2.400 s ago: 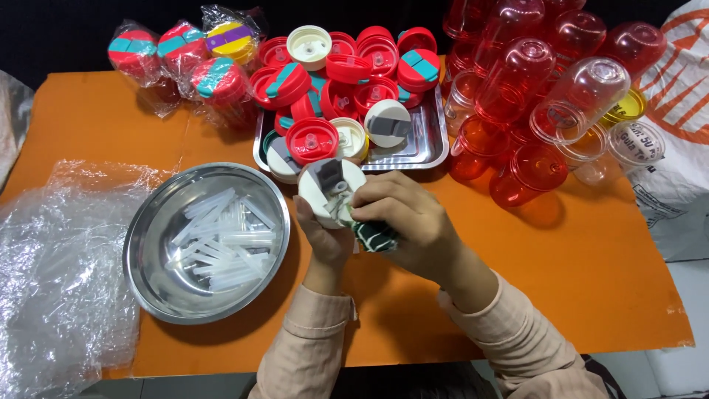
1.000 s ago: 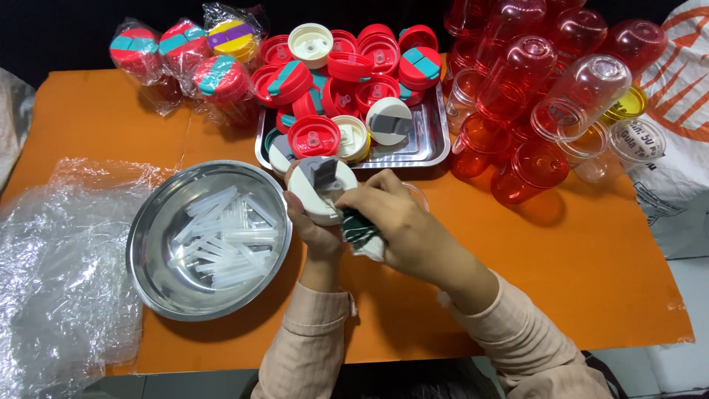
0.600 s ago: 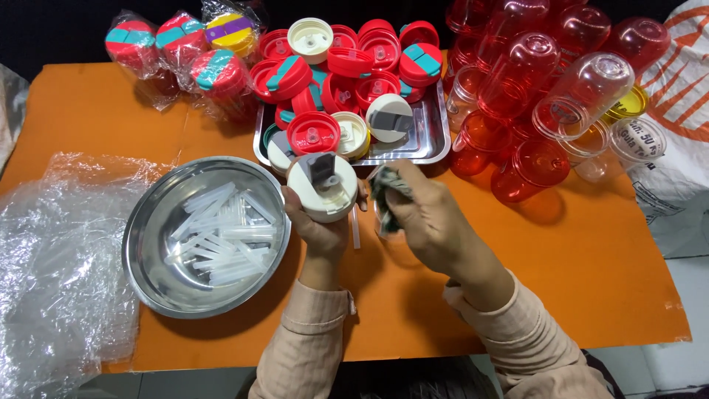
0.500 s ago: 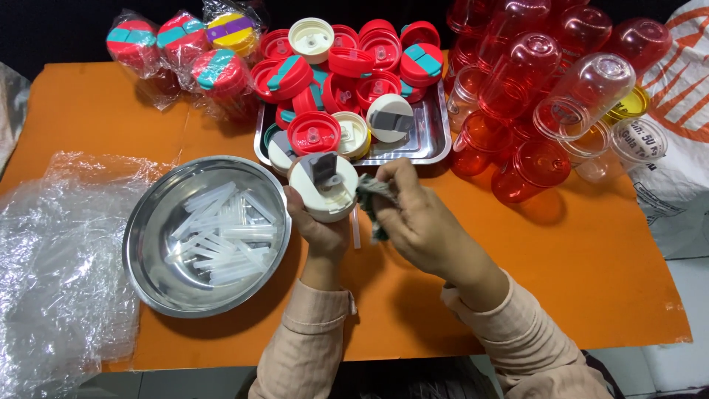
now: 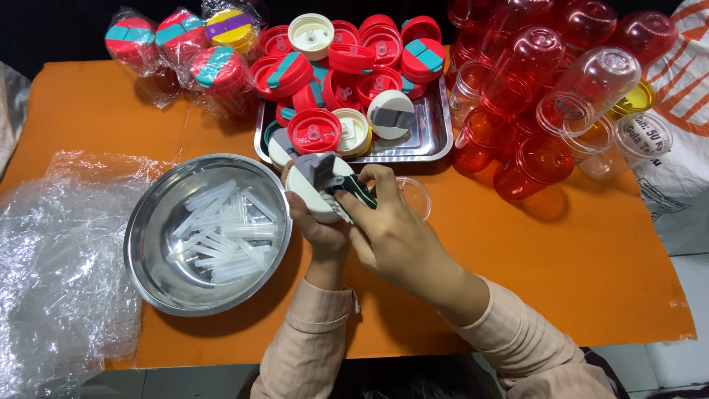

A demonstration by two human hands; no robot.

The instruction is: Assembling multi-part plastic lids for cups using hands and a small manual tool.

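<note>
White lid (image 5: 316, 193) with grey flip cap, gripped in left hand (image 5: 319, 225) above orange table (image 5: 591, 251), just right of steel bowl (image 5: 207, 233); top face up, cap toward tray (image 5: 436, 137). Right hand (image 5: 395, 233) pinching dark green strap (image 5: 354, 191) against lid's right edge, long axis slanting down-left.

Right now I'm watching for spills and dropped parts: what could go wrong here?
The left hand holds a cream lid over the steel bowl's rim while the right hand works a dark green piece against it; a slip might drop either. A clear cup beside the right hand could be knocked. The stacked red cups lean and might roll.
</note>
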